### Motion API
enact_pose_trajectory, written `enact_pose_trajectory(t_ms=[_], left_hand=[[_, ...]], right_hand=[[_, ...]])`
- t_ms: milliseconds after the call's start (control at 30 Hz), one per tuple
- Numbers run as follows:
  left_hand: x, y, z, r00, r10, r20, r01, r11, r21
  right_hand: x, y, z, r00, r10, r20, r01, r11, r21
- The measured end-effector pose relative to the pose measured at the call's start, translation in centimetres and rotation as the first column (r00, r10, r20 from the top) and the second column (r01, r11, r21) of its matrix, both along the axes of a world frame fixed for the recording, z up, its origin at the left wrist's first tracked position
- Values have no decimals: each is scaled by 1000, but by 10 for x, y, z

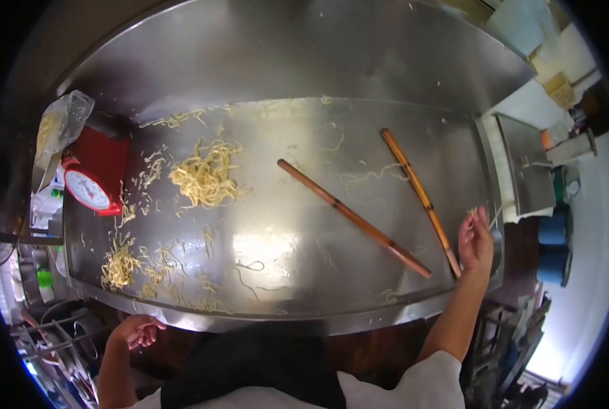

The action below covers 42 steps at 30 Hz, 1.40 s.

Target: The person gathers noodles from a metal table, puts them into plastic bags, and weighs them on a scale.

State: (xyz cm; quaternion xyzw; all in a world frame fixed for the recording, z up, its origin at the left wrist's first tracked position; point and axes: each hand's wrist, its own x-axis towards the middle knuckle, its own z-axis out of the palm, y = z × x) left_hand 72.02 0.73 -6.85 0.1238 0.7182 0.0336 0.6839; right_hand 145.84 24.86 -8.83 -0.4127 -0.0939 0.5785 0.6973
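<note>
My right hand (476, 240) is over the right end of the steel worktop, its fingers drawn together and pointing away from me. Something small and pale may be at the fingertips, too small to name. Beside it, a ladle or spoon (496, 235) lies partly hidden by the hand. The lower end of a bamboo stick (417, 191) reaches close to my wrist. Left of that lies a darker brown stick (352, 216), slanted. My left hand (139, 332) hangs just off the front edge with loosely bent, parted fingers and nothing visible in them.
A large noodle pile (208, 178) and a smaller one (121, 266) lie on the worktop (304, 273), with loose strands scattered around. At left stands a red dial scale (93, 170) with a plastic bag (60, 126) on it. A steel lid (525, 163) is beyond the right edge.
</note>
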Motion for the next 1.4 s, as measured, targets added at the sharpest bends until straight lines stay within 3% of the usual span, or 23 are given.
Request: enact_pose_trajectory(t_ms=[33,67,100,167,200,267,333,467,600,667,700,733,833,867,933,1000,1033,1067,1133,1200,1267,1333,1400], left_hand=[[-1,-6,-7,998,-59,-16,58,996,-66],[-2,-13,-15,994,-110,-29,105,986,-129],[-3,-17,-22,968,-244,-56,231,956,-183],[4,-29,-36,871,-477,-117,421,849,-319],[7,-32,-45,795,-593,-129,510,768,-387],[9,-45,-69,820,-561,-115,470,774,-424],[5,-54,-89,879,-470,-81,407,828,-385],[-4,-62,-123,887,-462,4,421,806,-416],[5,-47,-108,930,-366,-24,332,867,-371],[-3,-52,-114,944,-326,-46,288,886,-364],[-6,-56,-117,952,-300,-60,260,897,-358],[-9,-59,-119,953,-291,-85,246,906,-344],[-12,-71,-112,946,-293,-142,233,914,-332],[-6,-65,-109,941,-303,-153,242,915,-323],[-3,-59,-116,938,-299,-173,239,924,-298],[-9,-67,-132,943,-281,-181,223,933,-283],[-6,-65,-134,943,-278,-182,230,941,-249],[5,-55,-125,957,-227,-182,192,962,-193],[11,-51,-115,968,-164,-188,139,981,-138],[18,-54,-103,968,-94,-234,79,994,-72],[8,-76,-117,974,-35,-224,12,995,-100],[8,-85,-118,975,3,-220,-28,993,-111],[13,-97,-113,966,-11,-260,-20,993,-116]], right_hand=[[-8,-19,1,991,-102,87,103,995,-7],[5,-48,-2,977,176,125,-183,982,53],[18,-80,-5,882,439,172,-460,882,102],[-7,-125,13,746,571,343,-599,800,-29],[-11,-143,18,694,668,270,-649,742,-166],[-9,-179,14,689,714,121,-659,687,-306],[-9,-202,7,684,717,135,-669,691,-274],[-17,-228,-18,570,813,-122,-667,370,-647],[-51,-280,-76,583,698,-416,-740,243,-627],[-46,-342,-112,128,970,-204,-353,-148,-924],[-40,-369,-128,-167,968,-189,-42,-199,-979],[-34,-375,-138,-436,866,-245,269,-135,-954],[-20,-297,-101,-156,895,-418,-180,-442,-879],[-35,-251,-66,-137,904,-404,-277,-427,-861],[-79,-170,16,114,993,14,-552,75,-830],[-91,-121,25,88,867,491,-453,474,-755],[-101,-94,33,-135,675,725,-273,678,-682],[-107,-63,31,-378,413,828,-148,856,-495],[-98,-33,4,-567,287,772,5,938,-345],[-63,-15,-15,-453,546,705,152,826,-542],[-59,3,-4,-458,691,560,304,713,-632],[-43,8,-22,-455,766,454,319,616,-720],[-41,7,-26,-551,634,543,139,711,-689]])
